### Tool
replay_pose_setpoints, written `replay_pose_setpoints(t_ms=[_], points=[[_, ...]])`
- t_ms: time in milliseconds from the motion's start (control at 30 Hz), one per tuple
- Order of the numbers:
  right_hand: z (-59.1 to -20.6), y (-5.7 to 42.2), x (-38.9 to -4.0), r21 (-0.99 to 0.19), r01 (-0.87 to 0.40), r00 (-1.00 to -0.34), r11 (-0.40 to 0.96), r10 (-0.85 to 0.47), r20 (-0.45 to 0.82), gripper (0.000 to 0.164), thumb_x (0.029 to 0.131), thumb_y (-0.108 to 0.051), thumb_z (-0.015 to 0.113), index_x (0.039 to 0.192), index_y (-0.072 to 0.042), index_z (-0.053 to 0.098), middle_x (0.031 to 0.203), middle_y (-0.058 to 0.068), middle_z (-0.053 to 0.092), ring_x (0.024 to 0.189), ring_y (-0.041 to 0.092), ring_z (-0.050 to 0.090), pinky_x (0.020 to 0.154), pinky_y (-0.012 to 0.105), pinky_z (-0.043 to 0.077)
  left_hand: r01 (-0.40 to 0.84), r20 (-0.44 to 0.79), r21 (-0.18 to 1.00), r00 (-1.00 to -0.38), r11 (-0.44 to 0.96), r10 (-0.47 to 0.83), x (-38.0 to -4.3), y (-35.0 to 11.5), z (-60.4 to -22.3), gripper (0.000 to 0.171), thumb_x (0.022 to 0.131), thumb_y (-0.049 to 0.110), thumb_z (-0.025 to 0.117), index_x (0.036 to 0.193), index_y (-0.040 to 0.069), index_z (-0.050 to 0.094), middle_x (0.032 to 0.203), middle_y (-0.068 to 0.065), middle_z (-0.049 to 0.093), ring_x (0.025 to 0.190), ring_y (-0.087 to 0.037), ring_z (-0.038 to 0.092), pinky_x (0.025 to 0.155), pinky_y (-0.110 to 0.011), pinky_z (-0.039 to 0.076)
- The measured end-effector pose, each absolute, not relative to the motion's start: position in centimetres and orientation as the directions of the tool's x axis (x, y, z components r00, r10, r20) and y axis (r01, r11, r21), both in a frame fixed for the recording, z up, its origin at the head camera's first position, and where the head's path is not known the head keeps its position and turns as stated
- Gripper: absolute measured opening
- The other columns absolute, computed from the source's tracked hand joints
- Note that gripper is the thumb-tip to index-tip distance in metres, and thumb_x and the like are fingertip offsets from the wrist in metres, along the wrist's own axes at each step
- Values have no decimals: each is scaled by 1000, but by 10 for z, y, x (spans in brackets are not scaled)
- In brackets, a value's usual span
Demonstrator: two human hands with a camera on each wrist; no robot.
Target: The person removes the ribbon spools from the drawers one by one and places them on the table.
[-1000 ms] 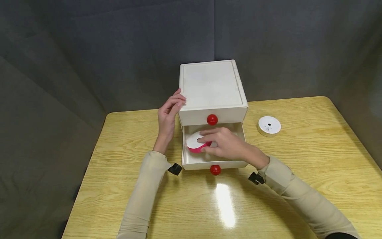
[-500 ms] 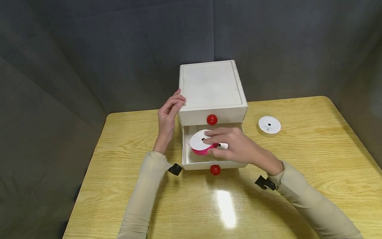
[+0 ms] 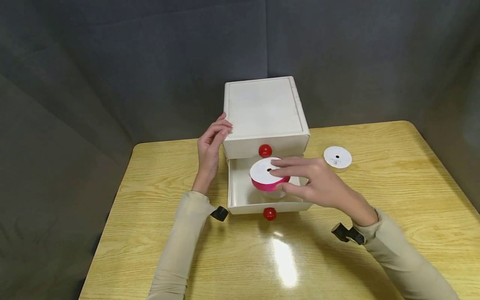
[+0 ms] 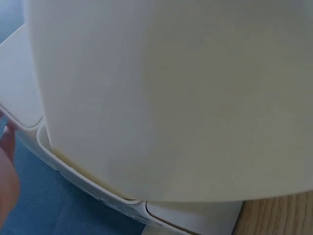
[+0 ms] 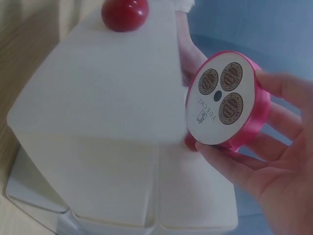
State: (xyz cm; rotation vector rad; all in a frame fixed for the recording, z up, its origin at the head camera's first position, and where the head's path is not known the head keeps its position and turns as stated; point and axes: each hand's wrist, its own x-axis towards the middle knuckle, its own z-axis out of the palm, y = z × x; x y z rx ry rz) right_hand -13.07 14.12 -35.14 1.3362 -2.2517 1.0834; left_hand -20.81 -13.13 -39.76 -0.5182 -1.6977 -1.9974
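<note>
My right hand (image 3: 318, 183) pinches a spool of pink ribbon (image 3: 264, 173) by its rim, over the pulled-out lower drawer (image 3: 240, 196). In the right wrist view the spool's white face (image 5: 208, 115) shows round brown stickers, a dark centre hole and printed lettering. Below the spool, another white round thing (image 3: 276, 194) lies in the drawer, mostly hidden. My left hand (image 3: 211, 148) rests its fingertips on the left top edge of the white two-drawer cabinet (image 3: 264, 108); only part of that hand (image 4: 7, 181) shows in the left wrist view.
A second ribbon spool (image 3: 337, 158), with a white face and pale sides, lies right of the cabinet on the wooden table (image 3: 165, 200). Red round knobs mark the closed upper drawer (image 3: 240, 148) and the lower one. A dark grey curtain (image 3: 168, 62) hangs behind.
My right hand has lifted the pink ribbon spool from the drawer's left side, moving it up and to the right. The left hand has stayed on the cabinet.
</note>
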Motion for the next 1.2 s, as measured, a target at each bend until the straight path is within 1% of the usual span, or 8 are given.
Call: replay_pose_setpoints(t_ms=[100,267,400,600,767,933,1100,1200], points=[[-348,148,-129,-457,-847,-522,273,-590,616,28,80,-4,79,108,-3,80,118,15,75,101,36,74,45,13,27,575,566,808,-818,-127,-103,-207,-131,-397,24,99,6,58,94,23,73,106,8,71,141,-26,50,123,-41,32],[-342,160,-129,-446,-843,-535,300,-540,649,36,99,-38,70,108,-5,81,118,12,75,97,31,76,44,13,20,572,566,803,-820,-168,-88,-207,-133,-395,21,98,4,57,118,11,59,107,7,72,140,-27,50,119,-42,37],[-338,168,-130,-435,-843,-538,317,-505,675,53,100,-53,61,109,-5,81,117,12,76,99,31,76,46,14,21,548,544,811,-835,-204,-81,-207,-134,-394,31,97,3,56,126,8,46,107,8,74,140,-26,50,120,-40,35],[-332,187,-132,-470,-813,-580,344,-418,699,48,95,-48,72,108,-2,81,116,13,75,114,7,69,47,17,21,537,532,805,-842,-252,-96,-208,-132,-393,26,95,3,57,116,10,43,105,8,75,142,-29,49,122,-42,32],[-323,209,-132,-512,-747,-650,425,-304,696,29,85,-14,86,108,2,79,118,14,74,113,-5,66,54,16,26,541,534,803,-839,-250,-102,-208,-131,-392,28,94,4,58,114,13,41,104,8,76,141,-30,50,121,-41,34],[-323,227,-140,-509,-694,-668,510,-194,718,35,71,13,85,105,5,79,118,15,74,111,-9,65,55,15,25,547,546,799,-834,-251,-81,-209,-133,-391,30,94,3,58,115,15,40,104,8,75,142,-29,49,120,-40,35],[-338,244,-155,-508,-619,-692,599,-110,714,36,71,12,84,106,3,80,114,19,74,109,-17,60,75,6,42,539,539,811,-840,-227,-67,-209,-134,-392,25,96,2,57,113,19,48,105,9,75,142,-27,48,121,-41,34],[-350,253,-161,-517,-565,-721,643,-81,688,32,76,7,84,107,2,79,113,20,74,108,-23,55,81,4,42,535,533,817,-843,-214,-71,-208,-135,-393,24,96,3,57,114,19,55,105,10,75,141,-26,49,121,-41,34]])
